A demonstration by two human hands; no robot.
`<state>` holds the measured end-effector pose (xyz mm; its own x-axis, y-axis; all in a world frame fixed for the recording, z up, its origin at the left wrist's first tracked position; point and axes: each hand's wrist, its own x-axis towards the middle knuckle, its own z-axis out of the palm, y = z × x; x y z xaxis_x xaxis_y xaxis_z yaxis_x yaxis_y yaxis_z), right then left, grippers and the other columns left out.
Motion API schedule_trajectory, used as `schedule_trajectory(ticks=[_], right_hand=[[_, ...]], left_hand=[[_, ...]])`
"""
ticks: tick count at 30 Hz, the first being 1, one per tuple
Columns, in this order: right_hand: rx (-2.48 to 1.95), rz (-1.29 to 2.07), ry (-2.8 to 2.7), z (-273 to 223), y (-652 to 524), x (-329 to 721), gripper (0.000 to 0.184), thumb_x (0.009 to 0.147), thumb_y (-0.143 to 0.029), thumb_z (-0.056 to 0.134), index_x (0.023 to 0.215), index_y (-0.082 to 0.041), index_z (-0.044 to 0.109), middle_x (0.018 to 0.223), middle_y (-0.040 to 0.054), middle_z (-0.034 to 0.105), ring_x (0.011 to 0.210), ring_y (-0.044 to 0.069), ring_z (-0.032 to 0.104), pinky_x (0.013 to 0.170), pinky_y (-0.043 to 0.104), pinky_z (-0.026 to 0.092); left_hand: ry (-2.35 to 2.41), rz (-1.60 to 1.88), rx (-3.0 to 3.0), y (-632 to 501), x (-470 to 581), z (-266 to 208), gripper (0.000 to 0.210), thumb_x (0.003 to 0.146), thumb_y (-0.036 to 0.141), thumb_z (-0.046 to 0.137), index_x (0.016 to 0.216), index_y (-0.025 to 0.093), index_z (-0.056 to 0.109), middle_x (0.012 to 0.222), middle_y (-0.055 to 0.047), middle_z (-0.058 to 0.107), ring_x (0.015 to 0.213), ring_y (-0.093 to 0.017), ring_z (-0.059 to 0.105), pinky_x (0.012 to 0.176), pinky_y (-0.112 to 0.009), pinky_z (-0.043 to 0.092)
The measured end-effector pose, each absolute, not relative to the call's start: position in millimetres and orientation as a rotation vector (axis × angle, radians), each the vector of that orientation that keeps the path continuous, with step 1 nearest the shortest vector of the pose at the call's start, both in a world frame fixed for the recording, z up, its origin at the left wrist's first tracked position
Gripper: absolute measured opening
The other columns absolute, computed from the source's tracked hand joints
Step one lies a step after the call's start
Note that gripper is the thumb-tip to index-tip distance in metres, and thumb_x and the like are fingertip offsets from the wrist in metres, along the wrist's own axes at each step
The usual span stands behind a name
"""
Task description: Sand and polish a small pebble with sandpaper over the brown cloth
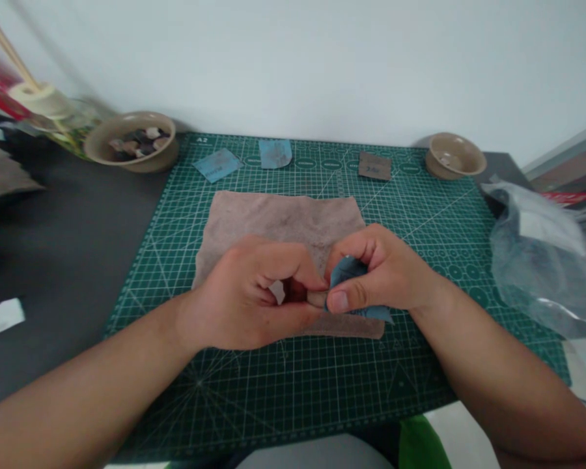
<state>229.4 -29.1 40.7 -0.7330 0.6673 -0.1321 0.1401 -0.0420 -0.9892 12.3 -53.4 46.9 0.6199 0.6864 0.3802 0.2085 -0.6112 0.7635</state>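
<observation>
Between the thumb and fingertips of my left hand (254, 293) is a small pale-brown piece (316, 298), maybe a stone; most of it is covered by fingers. My right hand (381, 270) pinches a bent sheet of blue sandpaper (349, 268) and presses it against that piece. One corner of the sheet sticks out below the right thumb. Both hands meet above a brownish-pink cloth (283, 218) spread on the green cutting mat (254, 397).
Two blue sandpaper pieces, one left (218, 165) and one nearer the middle (275, 154), lie behind the cloth with a brown-grey piece (375, 167). A bowl (149, 159) of stones stands left, another bowl (452, 170) right. A clear plastic bag (537, 260) rests at the right edge.
</observation>
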Motion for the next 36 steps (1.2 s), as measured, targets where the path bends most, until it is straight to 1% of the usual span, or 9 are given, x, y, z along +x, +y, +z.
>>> schedule_trajectory(ticks=[2,7,9,13,16,20,29,33,36], right_hand=[[-0.906,1.746,-1.877,39,-28,228,0.037,0.072,-0.044,0.086,0.067,-0.014,0.065,0.054,-0.0053,0.052,0.048,0.007,0.043,0.043,0.021,0.030],[-1.175,1.121,-2.167,34,-27,219,0.033,0.078,-0.046,0.080,0.072,-0.015,0.072,0.065,0.0001,0.067,0.064,0.013,0.059,0.057,0.024,0.037],[-1.224,1.004,-2.228,33,-27,217,0.032,0.081,-0.046,0.077,0.073,-0.015,0.073,0.067,0.0014,0.069,0.066,0.014,0.061,0.059,0.025,0.037],[-1.153,1.226,-2.124,36,-28,220,0.036,0.078,-0.049,0.079,0.072,-0.015,0.071,0.063,-0.0010,0.065,0.061,0.012,0.057,0.054,0.023,0.036],[-1.019,1.522,-1.971,39,-28,226,0.039,0.072,-0.049,0.085,0.069,-0.014,0.067,0.057,-0.0047,0.056,0.052,0.008,0.047,0.047,0.021,0.032],[-0.910,1.784,-1.834,39,-28,227,0.042,0.069,-0.050,0.087,0.066,-0.015,0.063,0.054,-0.0056,0.053,0.047,0.007,0.042,0.042,0.021,0.030],[-1.237,1.047,-2.205,34,-27,216,0.034,0.080,-0.047,0.078,0.073,-0.014,0.073,0.066,0.0012,0.068,0.065,0.014,0.061,0.057,0.025,0.037],[-1.169,1.242,-2.109,36,-26,220,0.037,0.077,-0.049,0.080,0.071,-0.014,0.071,0.062,-0.0007,0.065,0.060,0.012,0.058,0.053,0.023,0.036],[-1.024,1.581,-1.929,38,-26,225,0.042,0.071,-0.051,0.084,0.067,-0.014,0.065,0.055,-0.0048,0.055,0.049,0.007,0.046,0.045,0.020,0.032]], left_hand=[[0.743,0.896,2.248,-52,11,44,0.014,0.084,0.012,0.065,0.079,0.023,0.056,0.059,0.006,0.062,0.045,-0.007,0.052,0.042,-0.022,0.036],[0.907,0.791,2.703,-44,11,29,0.020,0.088,0.015,0.054,0.071,0.023,0.048,0.057,0.004,0.053,0.050,-0.013,0.050,0.046,-0.030,0.029],[0.941,0.704,2.762,-42,11,27,0.021,0.089,0.015,0.052,0.070,0.022,0.046,0.057,0.003,0.051,0.050,-0.013,0.048,0.046,-0.031,0.027],[0.918,0.856,2.567,-44,12,30,0.019,0.085,0.015,0.060,0.070,0.021,0.050,0.057,0.006,0.053,0.048,-0.009,0.048,0.045,-0.026,0.030],[0.796,0.944,2.328,-48,12,37,0.015,0.081,0.011,0.066,0.074,0.021,0.057,0.057,0.007,0.058,0.046,-0.007,0.050,0.043,-0.022,0.034],[0.746,0.904,2.150,-52,12,43,0.013,0.085,0.014,0.067,0.079,0.022,0.059,0.061,0.006,0.063,0.047,-0.007,0.053,0.042,-0.020,0.037],[0.944,0.687,2.737,-40,10,26,0.019,0.088,0.014,0.053,0.071,0.021,0.049,0.057,0.003,0.052,0.050,-0.012,0.047,0.048,-0.030,0.028],[0.964,0.785,2.527,-43,12,31,0.017,0.084,0.013,0.060,0.069,0.019,0.053,0.056,0.006,0.053,0.048,-0.008,0.048,0.046,-0.024,0.030],[0.866,0.847,2.257,-48,13,40,0.013,0.080,0.010,0.065,0.073,0.019,0.058,0.057,0.007,0.057,0.046,-0.005,0.050,0.043,-0.018,0.032]])
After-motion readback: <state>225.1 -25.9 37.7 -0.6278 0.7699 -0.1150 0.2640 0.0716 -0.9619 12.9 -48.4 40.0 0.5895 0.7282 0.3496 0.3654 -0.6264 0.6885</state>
